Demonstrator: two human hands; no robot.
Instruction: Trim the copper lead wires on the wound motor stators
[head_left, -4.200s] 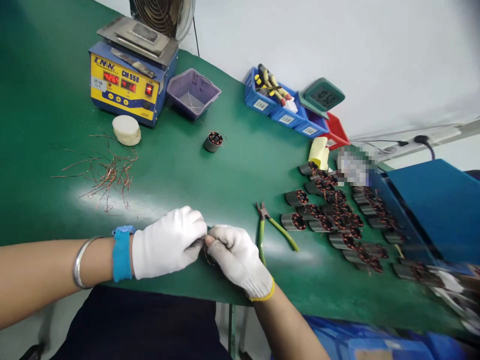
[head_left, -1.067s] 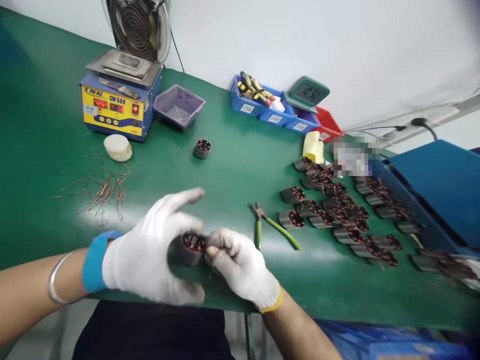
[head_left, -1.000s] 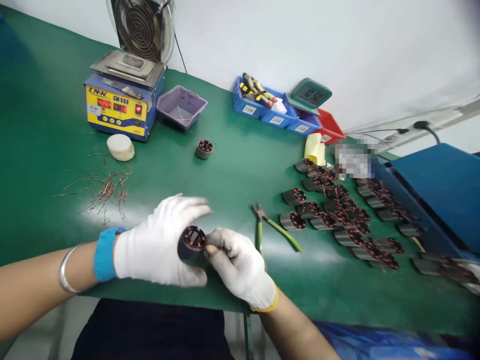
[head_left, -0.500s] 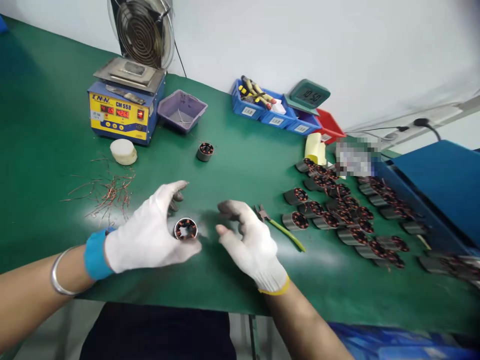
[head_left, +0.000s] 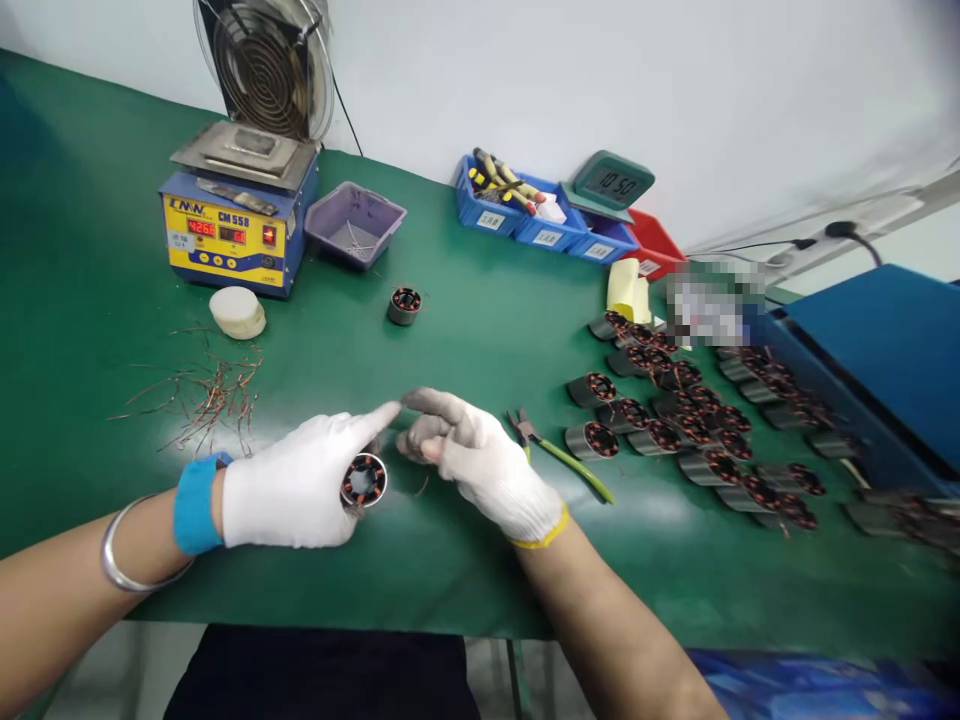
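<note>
Fingers (head_left: pixel 367 425) of the left hand (head_left: pixel 292 485), gloved in white, are closed around a wound core (head_left: pixel 364 481). The wound core is positioned at the inner side of that hand, above the near part of the green table (head_left: pixel 315 590); its open end, with copper windings and a bright rim, faces upward. The left index finger is extended toward the right hand (head_left: pixel 480 455). The right index finger is extended toward the left, and the two fingertips meet or overlap in this view; contact cannot be confirmed. The remaining right fingers are bent inward; whether they grip anything cannot be determined. A short thin wire (head_left: pixel 422 487) is visible just below them.

Pliers (head_left: pixel 570 468) with green handles lie to the right of the right hand, jaws spread and pointing away from the person. Farther right, a group of cores (head_left: pixel 652 436) is arranged on the table. A single core (head_left: pixel 405 307) stands upright beyond the hands, near the purple tray (head_left: pixel 341 245). Copper wire pieces (head_left: pixel 219 390) lie in a loose pile beyond the left hand, with white pads (head_left: pixel 237 312) just behind. The blue and yellow unit (head_left: pixel 225 240), marked CM 558, is located beside the purple tray
</note>
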